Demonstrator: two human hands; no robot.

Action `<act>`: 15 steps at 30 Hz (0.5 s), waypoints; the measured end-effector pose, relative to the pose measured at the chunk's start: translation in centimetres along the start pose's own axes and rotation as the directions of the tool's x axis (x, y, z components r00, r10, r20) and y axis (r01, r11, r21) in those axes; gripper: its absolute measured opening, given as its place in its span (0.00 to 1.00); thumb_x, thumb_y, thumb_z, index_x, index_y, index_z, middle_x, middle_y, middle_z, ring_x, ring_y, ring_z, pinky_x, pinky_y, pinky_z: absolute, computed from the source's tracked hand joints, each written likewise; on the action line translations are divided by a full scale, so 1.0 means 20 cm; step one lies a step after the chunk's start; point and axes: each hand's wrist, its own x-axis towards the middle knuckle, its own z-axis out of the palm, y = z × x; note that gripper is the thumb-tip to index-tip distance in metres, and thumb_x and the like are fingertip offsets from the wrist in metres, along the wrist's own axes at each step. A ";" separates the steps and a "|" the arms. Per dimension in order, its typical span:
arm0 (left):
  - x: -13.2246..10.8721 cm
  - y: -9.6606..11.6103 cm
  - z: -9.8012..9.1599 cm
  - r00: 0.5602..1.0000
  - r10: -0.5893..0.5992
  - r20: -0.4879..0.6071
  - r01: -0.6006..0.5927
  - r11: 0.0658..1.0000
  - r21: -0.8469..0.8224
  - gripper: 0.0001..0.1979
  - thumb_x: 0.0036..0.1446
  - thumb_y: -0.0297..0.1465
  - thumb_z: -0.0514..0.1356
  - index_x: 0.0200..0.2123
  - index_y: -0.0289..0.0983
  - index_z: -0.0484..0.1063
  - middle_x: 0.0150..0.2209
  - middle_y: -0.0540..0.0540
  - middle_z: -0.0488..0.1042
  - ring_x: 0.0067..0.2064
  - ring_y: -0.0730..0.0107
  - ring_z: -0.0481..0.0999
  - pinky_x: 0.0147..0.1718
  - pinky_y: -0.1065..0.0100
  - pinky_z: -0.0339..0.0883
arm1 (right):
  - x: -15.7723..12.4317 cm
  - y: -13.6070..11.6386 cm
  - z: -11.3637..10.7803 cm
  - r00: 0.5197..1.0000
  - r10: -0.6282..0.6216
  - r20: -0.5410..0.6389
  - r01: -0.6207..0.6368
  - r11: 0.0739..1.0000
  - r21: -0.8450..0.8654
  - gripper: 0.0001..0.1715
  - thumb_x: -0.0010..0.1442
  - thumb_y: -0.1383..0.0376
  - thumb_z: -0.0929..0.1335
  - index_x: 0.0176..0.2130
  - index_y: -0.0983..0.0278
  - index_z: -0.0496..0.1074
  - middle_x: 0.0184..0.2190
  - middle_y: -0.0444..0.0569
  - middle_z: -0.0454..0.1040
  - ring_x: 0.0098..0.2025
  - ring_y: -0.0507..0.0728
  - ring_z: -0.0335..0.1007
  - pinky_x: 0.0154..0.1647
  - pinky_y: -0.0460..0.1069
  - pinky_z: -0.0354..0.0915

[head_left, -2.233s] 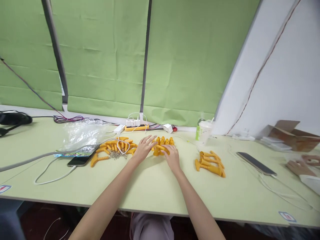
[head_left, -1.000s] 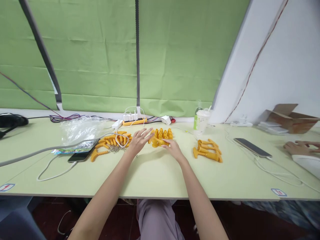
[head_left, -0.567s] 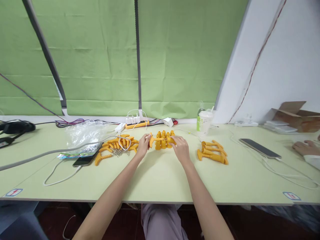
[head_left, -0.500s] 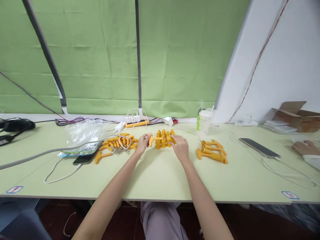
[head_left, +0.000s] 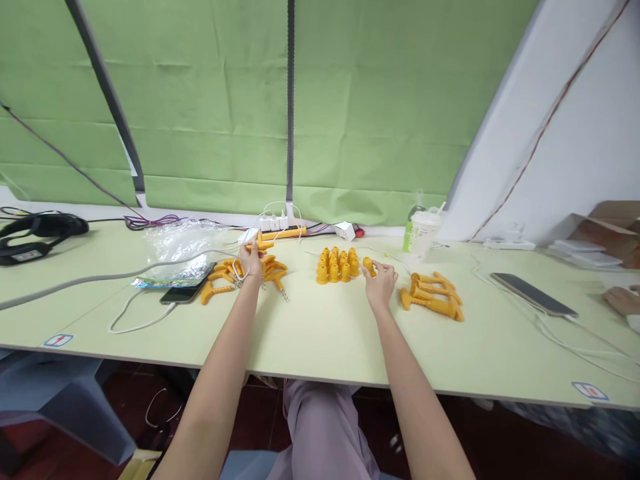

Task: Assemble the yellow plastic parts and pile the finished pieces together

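Note:
My left hand (head_left: 251, 260) is closed on a yellow T-shaped handle (head_left: 263, 247), held just above a heap of similar yellow T-shaped handles (head_left: 215, 291) with small metal chains (head_left: 284, 293) among them. Between thumb and fingers, my right hand (head_left: 381, 285) pinches a yellow cup-shaped piece (head_left: 369, 265). To its left, several matching yellow cup-shaped pieces (head_left: 333, 272) stand upright in close rows. Right of that hand lie a few yellow T-shaped pieces (head_left: 435, 293), stacked side by side.
A clear plastic bag (head_left: 183, 247) and a phone (head_left: 183, 293) lie at left, beside headphones (head_left: 47, 230). A power strip (head_left: 283, 233) runs along the back. At right are a drink cup (head_left: 423, 235), another phone (head_left: 534, 294) and another person's hand (head_left: 623, 300).
My left hand has gone left from the middle to the heap of T-shaped handles. My right hand has moved right, away from the rows, with a cup-shaped piece. The view has shifted slightly.

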 end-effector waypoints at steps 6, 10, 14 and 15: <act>0.06 0.16 -0.08 0.921 0.390 -0.001 -0.389 0.918 0.083 0.14 0.54 0.34 0.59 0.42 0.41 0.58 0.40 0.46 0.71 0.44 0.68 0.73 0.45 0.66 0.66 | 0.00 0.00 0.01 0.993 0.009 0.114 -0.016 0.998 0.054 0.20 0.57 0.60 0.65 0.47 0.63 0.73 0.46 0.55 0.73 0.48 0.62 0.64 0.48 0.56 0.59; 0.05 0.25 -0.12 0.891 0.224 0.395 -0.226 0.973 -0.043 0.17 0.52 0.39 0.60 0.44 0.40 0.65 0.33 0.49 0.73 0.37 0.71 0.74 0.38 0.70 0.67 | 0.00 0.01 0.03 0.983 -0.029 0.180 0.013 0.996 0.092 0.17 0.56 0.60 0.65 0.45 0.62 0.72 0.44 0.52 0.76 0.45 0.60 0.69 0.48 0.56 0.59; 0.06 0.26 -0.16 0.789 0.129 0.601 -0.146 0.989 -0.021 0.19 0.47 0.43 0.63 0.40 0.38 0.75 0.32 0.45 0.75 0.35 0.67 0.73 0.34 0.69 0.67 | 0.00 0.04 0.05 0.978 0.047 0.205 -0.067 0.993 0.093 0.15 0.56 0.60 0.65 0.44 0.60 0.70 0.40 0.51 0.77 0.41 0.58 0.72 0.44 0.53 0.62; 0.06 0.25 -0.16 0.784 0.118 0.609 -0.146 0.989 -0.002 0.18 0.45 0.42 0.64 0.38 0.38 0.76 0.32 0.45 0.75 0.36 0.66 0.73 0.35 0.68 0.67 | 0.00 0.04 0.06 0.975 0.059 0.213 -0.077 0.994 0.077 0.15 0.56 0.60 0.65 0.44 0.60 0.70 0.40 0.50 0.77 0.40 0.58 0.72 0.43 0.52 0.62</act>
